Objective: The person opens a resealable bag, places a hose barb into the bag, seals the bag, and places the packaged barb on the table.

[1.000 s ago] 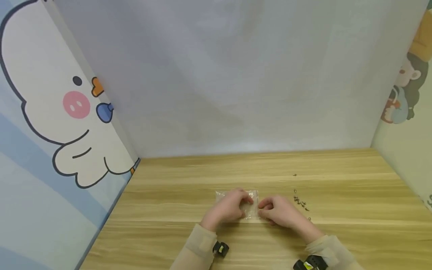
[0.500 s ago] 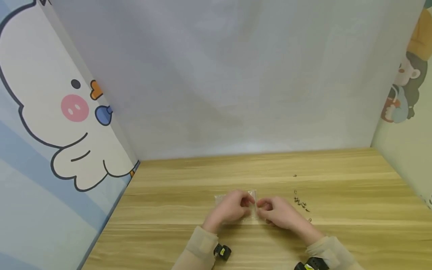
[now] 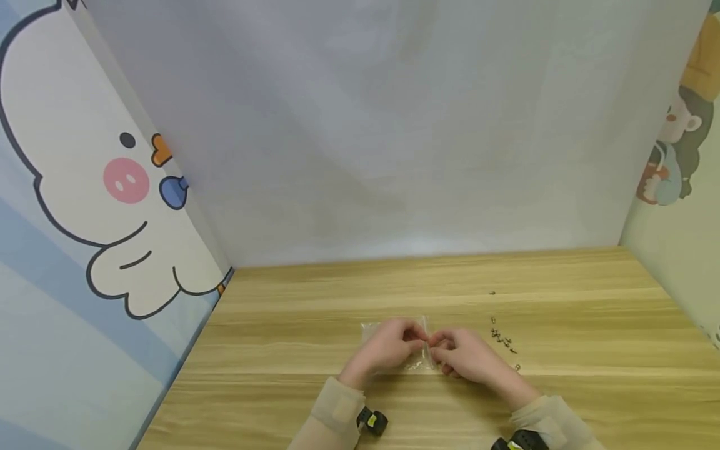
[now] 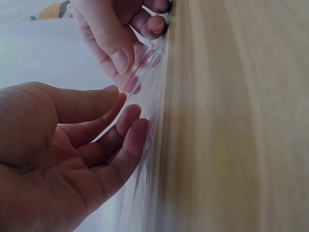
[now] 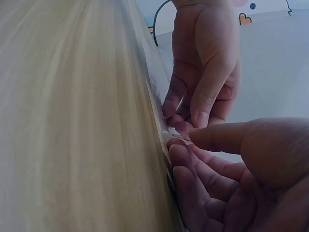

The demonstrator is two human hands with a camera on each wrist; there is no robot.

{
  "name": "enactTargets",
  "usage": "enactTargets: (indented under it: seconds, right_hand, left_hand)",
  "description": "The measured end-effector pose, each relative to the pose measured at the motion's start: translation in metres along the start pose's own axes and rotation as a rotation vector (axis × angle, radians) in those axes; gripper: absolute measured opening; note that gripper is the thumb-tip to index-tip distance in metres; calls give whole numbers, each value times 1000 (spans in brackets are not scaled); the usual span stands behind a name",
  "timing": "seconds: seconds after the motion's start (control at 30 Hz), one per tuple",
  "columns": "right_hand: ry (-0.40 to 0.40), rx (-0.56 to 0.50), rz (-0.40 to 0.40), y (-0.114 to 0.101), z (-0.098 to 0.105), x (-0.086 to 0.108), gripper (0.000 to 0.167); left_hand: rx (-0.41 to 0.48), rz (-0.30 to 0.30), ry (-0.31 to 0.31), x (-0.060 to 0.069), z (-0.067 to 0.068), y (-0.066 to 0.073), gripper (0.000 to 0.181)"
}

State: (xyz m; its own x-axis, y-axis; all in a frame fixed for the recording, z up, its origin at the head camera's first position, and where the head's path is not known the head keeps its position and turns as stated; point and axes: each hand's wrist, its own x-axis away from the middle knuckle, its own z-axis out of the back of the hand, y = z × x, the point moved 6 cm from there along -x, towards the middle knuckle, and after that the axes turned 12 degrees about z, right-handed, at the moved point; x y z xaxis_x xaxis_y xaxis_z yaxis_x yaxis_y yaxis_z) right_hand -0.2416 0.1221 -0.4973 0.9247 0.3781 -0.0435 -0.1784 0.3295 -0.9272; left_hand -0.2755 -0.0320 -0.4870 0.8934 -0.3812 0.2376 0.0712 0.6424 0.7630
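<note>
A clear plastic bag (image 3: 416, 363) lies flat on the wooden table, partly covered by the left hand (image 3: 388, 345). That hand pinches the bag's right edge between thumb and forefinger. Close beside it, the right hand (image 3: 462, 355) pinches the same edge, the fingertips of both hands nearly meeting. In the left wrist view a red line runs along the bag's edge (image 4: 137, 72) between the two hands. The right wrist view shows the thumb and forefinger of the right hand (image 5: 231, 179) together on the edge. What the bag holds cannot be made out.
Several small metal pieces (image 3: 498, 336) lie scattered on the table (image 3: 281, 312) to the right of the hands, one farther back (image 3: 492, 292) and one nearer (image 3: 517, 367). A pale curtain (image 3: 394, 156) hangs behind the table, with printed walls on both sides.
The left hand's fingers have moved right to the bag's edge and its thumb and forefinger have closed on it. The right hand has stayed at nearly the same place.
</note>
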Motion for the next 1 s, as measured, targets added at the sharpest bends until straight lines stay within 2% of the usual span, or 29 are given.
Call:
enactTargets:
  seconds: [0.13, 0.4, 0.77, 1.0]
  right_hand:
    - [-7, 9, 12, 0, -1, -1, 22]
    - [-17, 67, 47, 1, -1, -1, 25]
    - [-6, 98, 58, -2, -1, -1, 31]
    - [-9, 110, 50, -1, -2, -1, 31]
  left_hand:
    - [31, 22, 1, 0, 1, -1, 1]
    - [98, 73, -14, -1, 0, -5, 13]
    - [34, 52, 16, -1, 3, -6, 21]
    - [13, 29, 6, -2, 0, -7, 14]
